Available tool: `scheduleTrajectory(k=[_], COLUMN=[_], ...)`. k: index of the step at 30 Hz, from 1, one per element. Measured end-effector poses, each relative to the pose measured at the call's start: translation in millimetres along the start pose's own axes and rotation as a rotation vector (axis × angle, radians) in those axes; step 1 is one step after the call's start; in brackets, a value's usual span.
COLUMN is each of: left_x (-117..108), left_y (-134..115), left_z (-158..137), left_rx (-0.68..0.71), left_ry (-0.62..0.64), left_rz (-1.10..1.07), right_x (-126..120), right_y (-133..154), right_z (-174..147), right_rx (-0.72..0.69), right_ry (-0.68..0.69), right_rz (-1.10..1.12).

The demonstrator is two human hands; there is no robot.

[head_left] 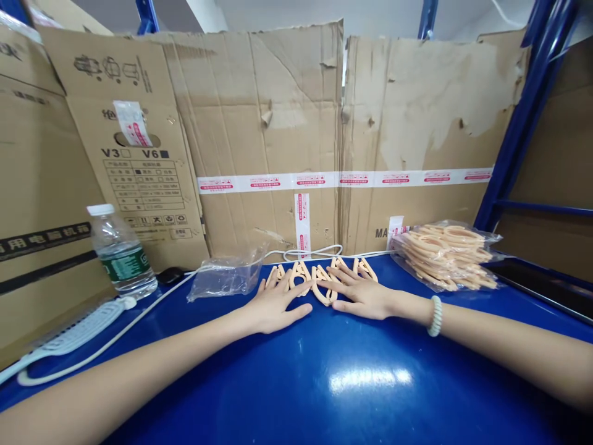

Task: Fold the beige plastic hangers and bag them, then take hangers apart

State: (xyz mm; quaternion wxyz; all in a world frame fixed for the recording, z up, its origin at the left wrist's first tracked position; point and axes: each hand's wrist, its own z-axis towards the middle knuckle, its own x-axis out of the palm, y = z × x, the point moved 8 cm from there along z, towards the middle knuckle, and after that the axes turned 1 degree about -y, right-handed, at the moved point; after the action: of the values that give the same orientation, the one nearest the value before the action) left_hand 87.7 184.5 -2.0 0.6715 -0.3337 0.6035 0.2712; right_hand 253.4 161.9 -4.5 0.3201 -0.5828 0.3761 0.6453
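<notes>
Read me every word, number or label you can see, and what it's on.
"V3": printed carton
"V6": same carton
"用电脑机箱": far-left carton
"MA", the rest covered: right cardboard panel
Too small or blurred: the bottle label, red print on the white tape, the printed carton's table and other small print.

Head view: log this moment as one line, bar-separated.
left hand: open, spread over beige pieces | right hand: open, spread over beige pieces | right side: filled bag | left side: transparent bag
</notes>
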Motion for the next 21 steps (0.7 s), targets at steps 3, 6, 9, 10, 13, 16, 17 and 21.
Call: scheduleTrajectory(k=[3,6,9,10,13,16,17,21], left_x=[-1,-7,-17,-19,-26,-35,-38,-46], left_y=[4,-1,-13,-17,-22,-13,-7,10], left_z=[4,-1,-19,-26,-49,-63,-66,-72], left_rx=[-0.001,0.065,0.177,0.208,0.250,0.181,0.137,-0.006], left_ry=[-0.046,-0.165,-0.321,-0.359,-0.424,-0.497,-0.530,-0.626], left_rz=[0.016,0.064,0.180,0.225,0.335,0.392,0.402,0.401], right_x=[-1,-9,-19,-22,-26,-24,-23,-22], right_y=[-3,2,16,23,44,62,67,78], right_z=[7,3,-14,-21,-45,-62,-65,-69], right_rx=[-0.013,-0.031,-0.090,-0.123,-0.229,-0.292,-0.301,-0.312], right_ry=[-0.037,-0.138,-0.268,-0.300,-0.344,-0.336,-0.332,-0.354], right_rz=[-0.039,-0.156,-0.294,-0.326,-0.376,-0.364,-0.352,-0.302])
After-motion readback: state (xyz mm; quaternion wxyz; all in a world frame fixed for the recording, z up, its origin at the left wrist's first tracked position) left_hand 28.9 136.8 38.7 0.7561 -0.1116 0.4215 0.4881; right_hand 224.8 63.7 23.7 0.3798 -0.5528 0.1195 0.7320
